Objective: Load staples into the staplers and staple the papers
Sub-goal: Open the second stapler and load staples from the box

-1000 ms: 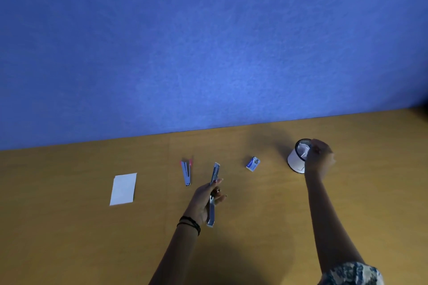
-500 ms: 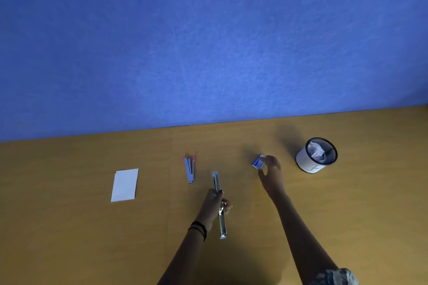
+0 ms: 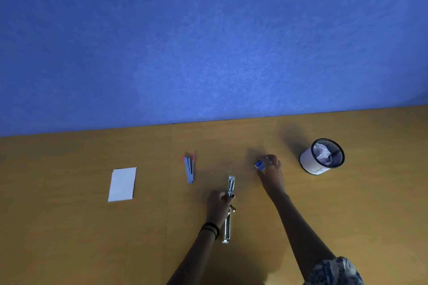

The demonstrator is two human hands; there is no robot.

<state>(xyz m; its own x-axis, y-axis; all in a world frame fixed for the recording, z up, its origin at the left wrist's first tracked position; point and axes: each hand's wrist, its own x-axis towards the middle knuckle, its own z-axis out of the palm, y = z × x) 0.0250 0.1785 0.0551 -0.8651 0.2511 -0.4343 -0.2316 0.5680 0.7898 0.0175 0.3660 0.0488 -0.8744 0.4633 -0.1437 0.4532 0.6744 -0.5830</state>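
Left hand (image 3: 218, 203) grips an opened silver stapler (image 3: 231, 185) on the table (image 3: 69, 238). At its 1 o'clock, right hand (image 3: 271, 174) apparently pinches a blue staple box (image 3: 259, 165). White paper (image 3: 122, 184) lies at 9 o'clock.

A blue wall (image 3: 208, 41) fills the upper half of the head view. Its surface is matte and faintly mottled, like felt or rough plaster. It is brightest in a broad patch right of the middle and darkens toward the top corners and the left edge. Below it lies a flat worktop (image 3: 69, 238) of yellow-brown wood-look board, smooth and slightly glossy. The line where wall and worktop meet runs across the whole view, rising gently toward the right. A thin straight seam (image 3: 171, 169) crosses the worktop from the wall toward the near edge. The light is dim and cool, and soft blurred shadows lie on the board.
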